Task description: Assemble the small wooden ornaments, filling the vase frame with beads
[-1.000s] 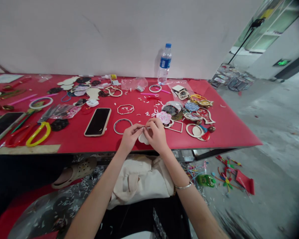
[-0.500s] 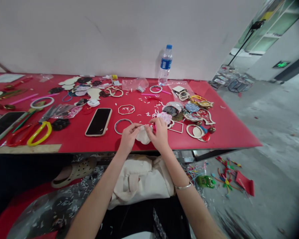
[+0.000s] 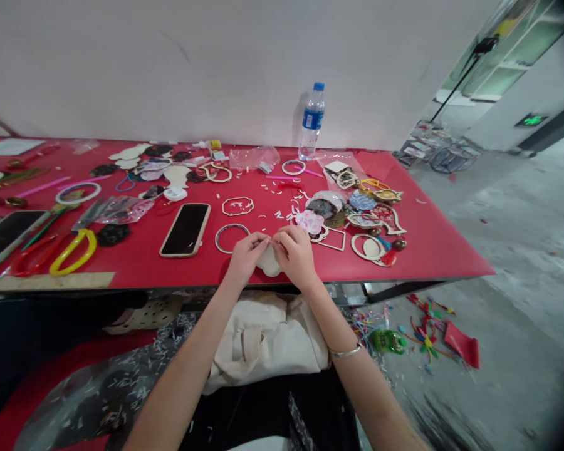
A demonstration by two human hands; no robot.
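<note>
At the left, a co-worker's beige clog [image 3: 157, 313] has shifted slightly, with no apparent bearing on the handwork. Right of the black-screened smartphone [image 3: 185, 230], just beside a thin ring [image 3: 217, 235], the left hand [image 3: 243, 258] pinches a white scalloped piece [image 3: 269, 264], its grip nearly closed. The piece lies between the hands, by the near edge of the red counter [image 3: 432, 250]; I cannot tell whether they touch. Half a second ago the fingertips stood farther apart; now they nearly meet, suggesting finer work along its upper edge. Its visible lobes point toward the person; roundish and partly covered, it shows no clear long axis. The right hand [image 3: 297, 258] pinches it likewise, near a pink flower-shaped piece [image 3: 310, 222].
</note>
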